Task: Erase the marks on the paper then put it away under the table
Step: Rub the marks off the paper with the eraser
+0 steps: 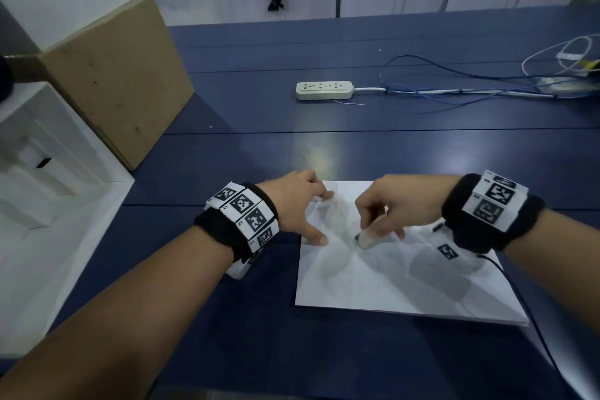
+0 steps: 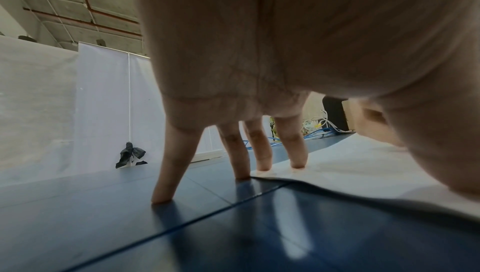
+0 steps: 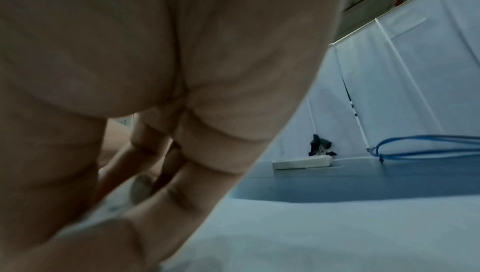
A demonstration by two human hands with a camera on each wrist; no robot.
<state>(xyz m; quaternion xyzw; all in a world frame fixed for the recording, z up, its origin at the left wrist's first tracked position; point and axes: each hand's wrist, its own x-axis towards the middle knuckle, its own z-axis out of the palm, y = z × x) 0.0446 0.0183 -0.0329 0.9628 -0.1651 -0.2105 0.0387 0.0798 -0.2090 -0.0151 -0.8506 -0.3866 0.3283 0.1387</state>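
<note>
The table [image 1: 246, 114] has a smooth, dark blue top with a soft gloss that mirrors the light and the fingers [image 2: 166, 173]. The sheet of paper [image 1: 389, 286] on it is white and matt, its edge slightly wavy. The box [image 1: 117, 81] looks like plain brown cardboard, dull and speckled, and the power strip [image 1: 324, 90] like smooth cream plastic.

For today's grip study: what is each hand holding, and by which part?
The right hand pinches a white eraser by its upper end, tip on the paper. The left hand holds nothing; its spread fingertips press the paper's left edge.
</note>
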